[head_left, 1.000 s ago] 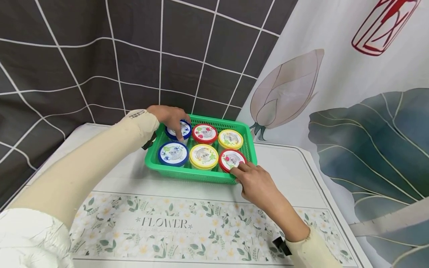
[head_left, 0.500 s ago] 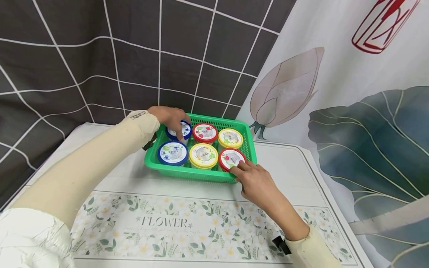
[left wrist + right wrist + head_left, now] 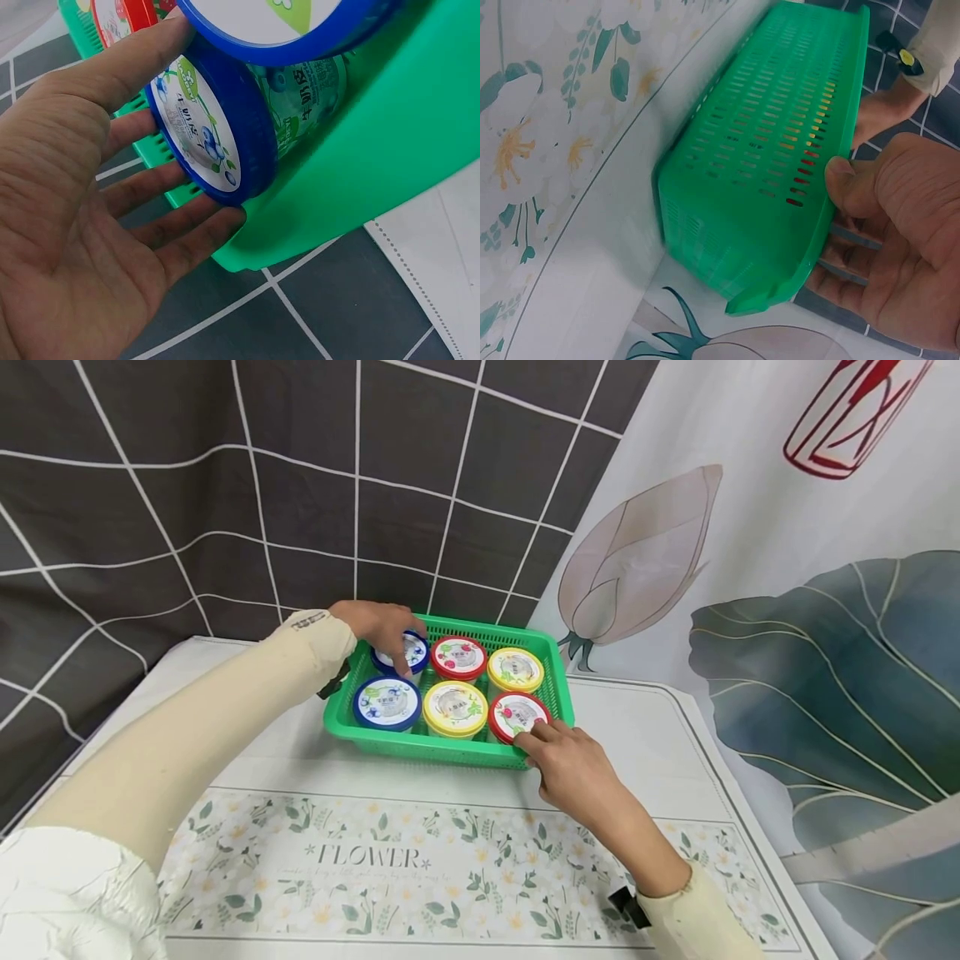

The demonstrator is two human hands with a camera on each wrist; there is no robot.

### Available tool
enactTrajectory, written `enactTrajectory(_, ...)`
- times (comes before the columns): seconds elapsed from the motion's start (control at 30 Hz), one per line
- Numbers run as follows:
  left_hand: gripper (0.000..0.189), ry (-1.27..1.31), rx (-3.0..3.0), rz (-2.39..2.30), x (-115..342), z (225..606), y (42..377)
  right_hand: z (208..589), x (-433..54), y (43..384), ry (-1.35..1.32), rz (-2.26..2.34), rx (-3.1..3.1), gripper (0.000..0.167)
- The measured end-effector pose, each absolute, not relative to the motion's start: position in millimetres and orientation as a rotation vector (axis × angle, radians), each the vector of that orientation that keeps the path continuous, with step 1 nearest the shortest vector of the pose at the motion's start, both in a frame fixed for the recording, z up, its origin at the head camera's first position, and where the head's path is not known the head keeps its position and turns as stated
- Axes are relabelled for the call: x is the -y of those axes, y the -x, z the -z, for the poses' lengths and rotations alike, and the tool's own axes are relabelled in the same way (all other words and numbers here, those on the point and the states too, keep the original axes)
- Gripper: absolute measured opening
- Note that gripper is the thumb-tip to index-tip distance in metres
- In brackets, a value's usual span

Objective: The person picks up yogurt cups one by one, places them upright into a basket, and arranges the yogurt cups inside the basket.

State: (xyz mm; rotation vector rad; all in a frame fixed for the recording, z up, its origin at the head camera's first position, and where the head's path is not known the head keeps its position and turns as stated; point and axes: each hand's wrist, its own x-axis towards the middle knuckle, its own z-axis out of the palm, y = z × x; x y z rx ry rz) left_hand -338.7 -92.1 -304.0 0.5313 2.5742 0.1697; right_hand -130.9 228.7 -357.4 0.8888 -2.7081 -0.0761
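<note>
Several lidded plastic tubs stand in two rows in a green basket point(image 3: 442, 752). My left hand point(image 3: 384, 628) grips the back-left blue-lidded tub point(image 3: 202, 124), thumb on the near side of its lid and fingers spread round the far side. Blueberries are printed on that lid. In front of it is another blue-lidded tub point(image 3: 387, 703). My right hand point(image 3: 573, 768) holds the front-right red-lidded tub point(image 3: 517, 717) by its lid edge at the basket's corner. In the right wrist view, its thumb overlaps the basket rim, and the fingertips are partly hidden behind it.
Between the hands stand two yellow-lidded tubs, one in front point(image 3: 455, 708) and one at the back right point(image 3: 516, 671), and a back red-lidded tub point(image 3: 459, 657). The basket rests on a white table with a flower-printed mat point(image 3: 360, 877). A dark grid-patterned curtain point(image 3: 300, 502) hangs close behind.
</note>
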Motion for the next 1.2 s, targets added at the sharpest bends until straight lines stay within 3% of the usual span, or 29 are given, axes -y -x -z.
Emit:
enactTrajectory(1.03, 0.093, -0.591, -2.603, -0.139, 94.5, 306.0, 334.3, 359.0, -233.3, 133.1, -0.894, 0.061, 2.761, 0.028)
enactTrajectory(1.2, 0.085, -0.655, -2.69, -0.268, 102.2, 305.8, 320.6, 357.6, -236.3, 132.3, -0.934, 0.052, 2.743, 0.028)
